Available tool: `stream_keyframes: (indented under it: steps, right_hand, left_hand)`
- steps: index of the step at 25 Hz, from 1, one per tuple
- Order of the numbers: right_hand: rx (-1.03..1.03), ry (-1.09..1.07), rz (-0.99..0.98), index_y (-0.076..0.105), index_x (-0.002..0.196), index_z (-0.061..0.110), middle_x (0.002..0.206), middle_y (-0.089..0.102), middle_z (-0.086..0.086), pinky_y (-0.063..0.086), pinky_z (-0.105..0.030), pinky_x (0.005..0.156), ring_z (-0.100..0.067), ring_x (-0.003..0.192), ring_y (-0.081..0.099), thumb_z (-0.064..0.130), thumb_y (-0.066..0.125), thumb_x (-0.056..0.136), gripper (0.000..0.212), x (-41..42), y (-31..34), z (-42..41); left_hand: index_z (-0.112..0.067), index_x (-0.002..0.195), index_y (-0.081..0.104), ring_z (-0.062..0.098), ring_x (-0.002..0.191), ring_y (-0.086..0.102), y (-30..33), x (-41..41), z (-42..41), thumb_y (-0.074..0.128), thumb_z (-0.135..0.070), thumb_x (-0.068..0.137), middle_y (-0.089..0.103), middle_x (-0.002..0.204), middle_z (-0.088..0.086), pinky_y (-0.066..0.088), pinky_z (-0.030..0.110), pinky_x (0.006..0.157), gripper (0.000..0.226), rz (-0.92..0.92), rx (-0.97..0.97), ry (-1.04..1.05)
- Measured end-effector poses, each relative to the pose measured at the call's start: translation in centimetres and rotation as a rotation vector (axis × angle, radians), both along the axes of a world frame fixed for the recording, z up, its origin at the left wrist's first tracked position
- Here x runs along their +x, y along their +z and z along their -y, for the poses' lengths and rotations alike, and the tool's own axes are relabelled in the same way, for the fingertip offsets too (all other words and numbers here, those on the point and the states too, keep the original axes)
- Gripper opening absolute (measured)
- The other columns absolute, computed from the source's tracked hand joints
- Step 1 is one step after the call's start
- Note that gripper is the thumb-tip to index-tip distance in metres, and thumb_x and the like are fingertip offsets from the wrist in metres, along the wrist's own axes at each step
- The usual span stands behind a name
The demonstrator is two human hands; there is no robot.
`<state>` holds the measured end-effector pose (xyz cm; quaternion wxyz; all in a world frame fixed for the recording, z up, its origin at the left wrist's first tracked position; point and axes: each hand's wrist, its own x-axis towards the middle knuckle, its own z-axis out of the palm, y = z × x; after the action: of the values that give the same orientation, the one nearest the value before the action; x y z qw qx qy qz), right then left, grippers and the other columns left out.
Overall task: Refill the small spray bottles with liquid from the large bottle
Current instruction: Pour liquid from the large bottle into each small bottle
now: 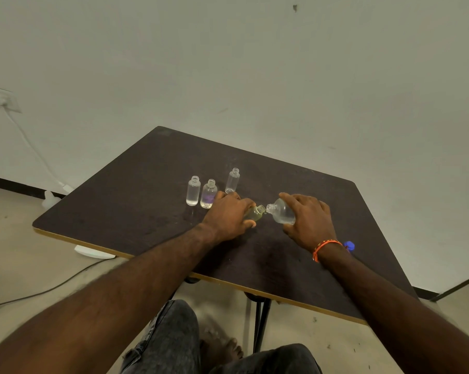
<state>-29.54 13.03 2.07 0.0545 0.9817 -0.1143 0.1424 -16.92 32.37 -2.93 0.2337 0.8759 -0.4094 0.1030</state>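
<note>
A dark brown table [147,184] fills the middle of the view from the head camera, set against a pale wall. Starting at the left of the table's working area, three small clear bottles stand upright with their caps off: a frosted bottle [193,191] at far left, a bottle with a purple label [208,194] just beside it, and a slimmer empty bottle [232,181] a little farther back and to the right. Next comes the left hand [230,215], its fingers and thumb curled around a small yellowish bottle [255,213] that rests low at the table surface and is tipped so its open neck points right. Directly to the right of that neck, almost touching it, is the mouth of the large bottle [281,211], a rounded clear bottle lying nearly on its side with its long axis running left to right and its neck aimed left. The right hand [308,220] grips the large bottle's body from behind, fingers wrapped over the top; an orange bracelet [325,248] circles that wrist. A blue cap [349,245] sits on the table just past the wrist. The two openings meet mouth to mouth between the hands, so the pour appears to depend on keeping these necks lined up. Whether liquid is flowing cannot be told.
</note>
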Motion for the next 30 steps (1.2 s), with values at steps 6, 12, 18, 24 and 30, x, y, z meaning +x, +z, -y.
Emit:
stream_keyframes:
  steps: [6,12,18,24,30]
  right_hand:
    - [0.003,0.005,-0.006,0.037,0.15,0.034,0.144,0.052,0.002,0.031,-0.048,0.112,-0.025,0.133,0.045,0.04,0.078,0.079,0.082,0.14,0.07,-0.18]
    - [-0.005,-0.002,-0.011,0.037,0.15,0.034,0.144,0.053,0.002,0.031,-0.049,0.112,-0.025,0.133,0.045,0.042,0.077,0.079,0.082,-0.03,-0.11,-0.02]
    - [-0.013,0.004,-0.002,0.039,0.15,0.033,0.142,0.054,0.0,0.032,-0.05,0.111,-0.027,0.131,0.047,0.04,0.079,0.078,0.083,0.06,-0.03,-0.02]
    - [-0.048,0.019,0.0,0.04,0.149,0.033,0.141,0.055,0.002,0.033,-0.05,0.11,-0.026,0.129,0.048,0.04,0.079,0.077,0.082,0.21,0.04,-0.03]
    - [-0.062,0.015,0.0,0.041,0.148,0.034,0.139,0.056,0.003,0.033,-0.049,0.109,-0.026,0.128,0.049,0.04,0.078,0.076,0.082,0.37,0.14,0.01]
  left_hand:
    - [-0.03,0.132,0.063,0.024,0.116,0.054,0.1,-0.18,0.16,0.074,-0.056,0.086,0.067,0.12,0.006,0.035,0.041,0.102,0.054,0.038,0.037,-0.008]
    - [-0.03,0.133,0.062,0.024,0.116,0.055,0.18,-0.12,-0.15,0.074,-0.055,0.086,0.067,0.12,0.007,0.034,0.041,0.104,0.054,0.01,0.016,-0.001]
    - [-0.03,0.134,0.061,0.024,0.118,0.055,0.2,-0.1,-0.03,0.073,-0.056,0.087,0.067,0.123,0.007,0.034,0.042,0.106,0.055,0.016,0.04,-0.01]
    - [-0.03,0.134,0.061,0.023,0.118,0.056,0.24,0.0,0.09,0.072,-0.057,0.087,0.067,0.124,0.007,0.034,0.043,0.107,0.055,0.017,0.057,-0.013]
    - [-0.03,0.133,0.061,0.023,0.117,0.056,0.17,0.12,0.04,0.072,-0.056,0.087,0.067,0.122,0.007,0.035,0.043,0.106,0.054,0.027,0.058,-0.016]
